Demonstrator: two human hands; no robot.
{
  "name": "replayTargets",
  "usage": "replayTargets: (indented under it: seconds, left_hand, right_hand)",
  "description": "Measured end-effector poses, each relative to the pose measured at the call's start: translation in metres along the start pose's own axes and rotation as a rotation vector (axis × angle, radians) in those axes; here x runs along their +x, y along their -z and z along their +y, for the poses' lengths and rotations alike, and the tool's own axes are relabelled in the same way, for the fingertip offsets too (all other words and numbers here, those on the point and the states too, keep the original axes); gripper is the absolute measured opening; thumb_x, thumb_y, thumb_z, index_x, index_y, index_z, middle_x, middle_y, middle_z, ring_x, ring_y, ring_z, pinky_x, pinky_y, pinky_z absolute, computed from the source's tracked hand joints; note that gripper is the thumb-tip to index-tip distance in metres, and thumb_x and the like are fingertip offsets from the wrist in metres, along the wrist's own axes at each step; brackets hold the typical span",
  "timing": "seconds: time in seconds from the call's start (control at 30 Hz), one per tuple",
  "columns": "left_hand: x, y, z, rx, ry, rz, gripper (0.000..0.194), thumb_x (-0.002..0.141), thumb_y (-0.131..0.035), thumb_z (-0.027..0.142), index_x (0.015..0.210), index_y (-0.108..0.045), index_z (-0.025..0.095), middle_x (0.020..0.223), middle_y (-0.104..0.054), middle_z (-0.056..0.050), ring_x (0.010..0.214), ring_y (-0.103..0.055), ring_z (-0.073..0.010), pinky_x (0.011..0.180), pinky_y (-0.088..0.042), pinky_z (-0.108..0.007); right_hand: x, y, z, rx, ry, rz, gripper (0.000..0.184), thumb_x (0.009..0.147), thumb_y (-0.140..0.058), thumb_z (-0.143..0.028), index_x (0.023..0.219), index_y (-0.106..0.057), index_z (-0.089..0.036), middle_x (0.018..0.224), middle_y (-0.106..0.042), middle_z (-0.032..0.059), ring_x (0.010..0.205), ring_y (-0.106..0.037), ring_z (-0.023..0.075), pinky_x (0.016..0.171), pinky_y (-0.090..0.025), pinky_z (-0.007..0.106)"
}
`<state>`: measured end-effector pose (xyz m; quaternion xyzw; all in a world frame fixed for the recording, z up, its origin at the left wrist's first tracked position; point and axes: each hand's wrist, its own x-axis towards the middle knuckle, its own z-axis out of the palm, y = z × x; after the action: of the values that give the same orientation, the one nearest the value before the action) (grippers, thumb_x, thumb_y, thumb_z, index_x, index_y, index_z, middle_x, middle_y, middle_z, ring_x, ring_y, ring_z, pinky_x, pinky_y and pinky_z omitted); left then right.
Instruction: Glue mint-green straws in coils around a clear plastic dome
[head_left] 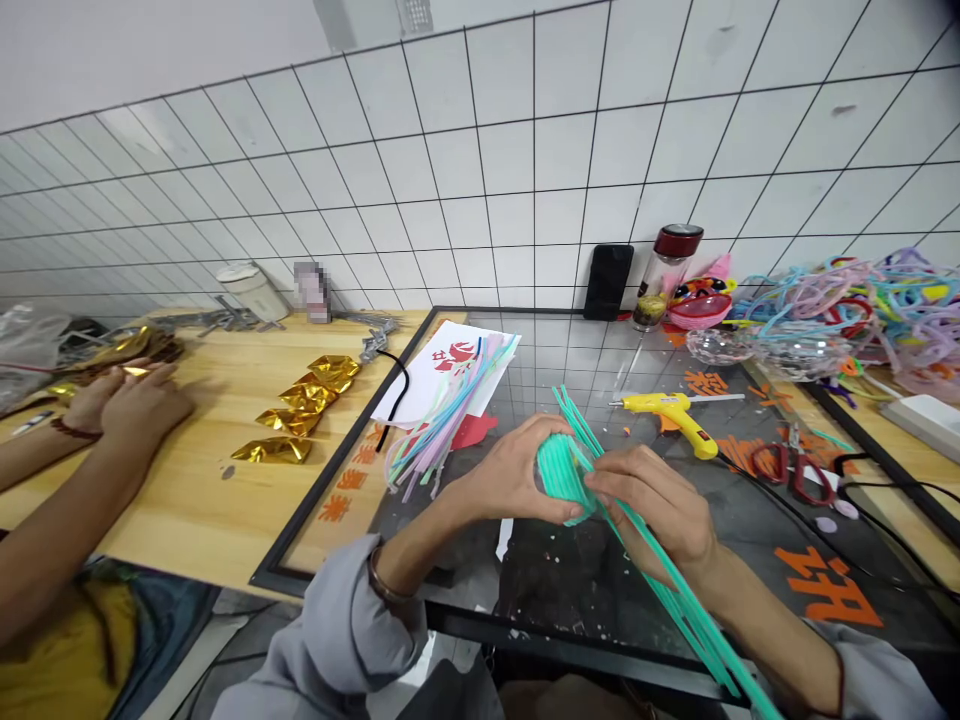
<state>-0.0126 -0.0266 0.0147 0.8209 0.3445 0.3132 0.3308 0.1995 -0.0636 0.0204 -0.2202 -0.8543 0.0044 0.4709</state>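
My left hand [504, 478] curls around a rounded form covered in turquoise pipe cleaners [557, 470], thumb below and fingers above. On its right side my right hand [660, 508] pinches green pipe cleaners [675, 575], which run from above the form down to the lower right. The fingertips of both hands nearly meet at the form. What lies inside the wrapped form is mostly hidden by the strands and fingers. A yellow glue gun [671, 408] lies beyond my right hand, its black cord trailing right.
Pastel pipe cleaners [450, 410] lie across white paper [409, 372] at the left. Red scissors [796, 470] are at the right, before a heap of colourful pipe cleaners [847, 300]. A phone [608, 282] and a bottle [664, 275] stand by the wall. Another person's hands [139, 400] work near gold foil [300, 405].
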Motion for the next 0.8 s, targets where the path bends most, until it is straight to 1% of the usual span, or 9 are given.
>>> replayTargets:
  seconds: [0.13,0.23,0.37,0.53,0.63,0.8]
  left_hand:
    - [0.0,0.0,0.0,-0.001,0.006,0.009,0.075,0.057,-0.087,0.041,0.12,-0.052,0.02,0.125,-0.057,-0.012,0.118,-0.057,-0.0309,0.105,-0.044,-0.047]
    - [0.0,0.001,0.0,0.002,0.005,0.003,0.076,0.057,-0.087,0.04,0.12,-0.052,0.02,0.125,-0.057,-0.013,0.119,-0.057,-0.0309,0.105,-0.044,-0.047]
    - [0.0,0.001,-0.001,-0.007,-0.021,0.002,0.074,0.058,-0.087,0.04,0.121,-0.053,0.019,0.128,-0.055,-0.014,0.122,-0.055,-0.0316,0.108,-0.042,-0.048]
    - [0.0,0.001,0.0,-0.013,-0.023,0.007,0.075,0.057,-0.087,0.039,0.121,-0.053,0.019,0.129,-0.055,-0.014,0.123,-0.055,-0.0315,0.109,-0.042,-0.05]
    - [0.0,0.002,0.001,-0.014,-0.026,0.003,0.074,0.058,-0.087,0.04,0.12,-0.052,0.02,0.129,-0.055,-0.014,0.123,-0.055,-0.0315,0.109,-0.042,-0.051]
    - [0.001,0.003,0.0,-0.013,-0.028,-0.008,0.074,0.058,-0.087,0.04,0.12,-0.052,0.019,0.128,-0.056,-0.014,0.124,-0.054,-0.0314,0.11,-0.042,-0.05]
  right_hand:
    - [-0.001,-0.001,0.001,-0.008,-0.026,0.026,0.024,0.086,-0.055,-0.001,0.104,-0.063,-0.015,0.09,-0.066,0.0092,0.082,-0.063,0.0174,0.07,-0.055,0.033]
    - [-0.003,0.0,0.001,0.009,-0.077,0.028,0.026,0.086,-0.054,-0.002,0.105,-0.066,-0.017,0.092,-0.067,0.0088,0.083,-0.065,0.0161,0.07,-0.057,0.03]
    - [-0.002,0.001,0.002,0.059,-0.107,0.05,0.029,0.088,-0.052,-0.004,0.105,-0.07,-0.019,0.094,-0.072,0.0082,0.084,-0.07,0.0158,0.071,-0.059,0.027]
    - [-0.003,-0.004,0.007,0.089,-0.093,0.083,0.03,0.088,-0.052,-0.003,0.106,-0.07,-0.019,0.097,-0.076,0.0094,0.089,-0.073,0.0183,0.076,-0.06,0.032]
    - [-0.006,-0.009,0.01,0.101,-0.084,0.092,0.03,0.088,-0.053,-0.003,0.107,-0.07,-0.02,0.098,-0.076,0.0087,0.091,-0.073,0.0192,0.078,-0.059,0.036]
    - [-0.009,-0.01,0.012,0.07,-0.046,0.088,0.023,0.087,-0.056,-0.004,0.101,-0.069,-0.017,0.096,-0.076,0.0096,0.091,-0.073,0.0196,0.081,-0.056,0.038]
